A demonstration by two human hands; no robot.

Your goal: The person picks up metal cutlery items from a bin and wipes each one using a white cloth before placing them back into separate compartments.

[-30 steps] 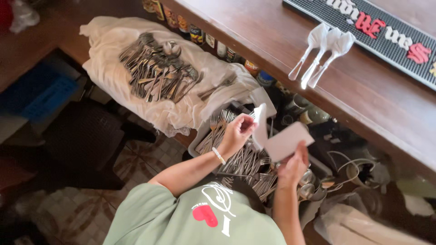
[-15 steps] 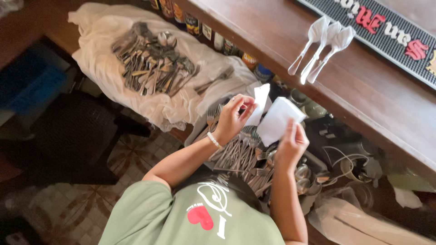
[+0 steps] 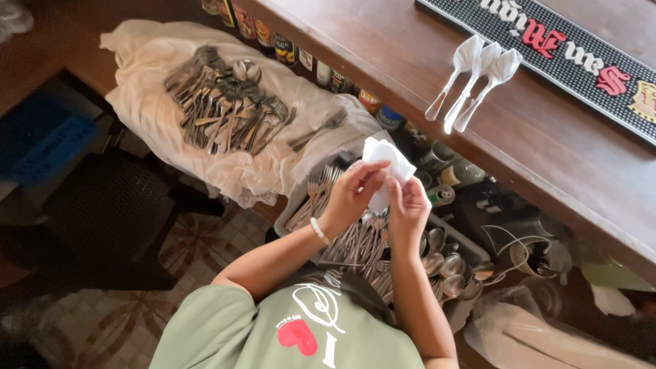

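My left hand (image 3: 352, 195), with a pale bracelet at the wrist, and my right hand (image 3: 408, 205) meet at chest height. Both pinch a white paper napkin (image 3: 384, 158), which is folded and sticks up above the fingers. I cannot tell whether a piece of cutlery is inside it. Right under my hands a grey tray (image 3: 301, 205) holds several forks and spoons (image 3: 355, 242). On the wooden counter (image 3: 547, 157) ahead lie three spoons wrapped in white napkins (image 3: 473, 80), side by side.
A heap of cutlery (image 3: 222, 109) rests on a white cloth (image 3: 150, 113) at the left. A black rubber bar mat (image 3: 567, 48) runs along the counter's far side. Bottles and cans (image 3: 287, 48) line the shelf under the counter. A blue crate (image 3: 48, 143) stands at the far left.
My hands have come together. The napkin, held flat and open in my right hand before, is now folded up between both hands.
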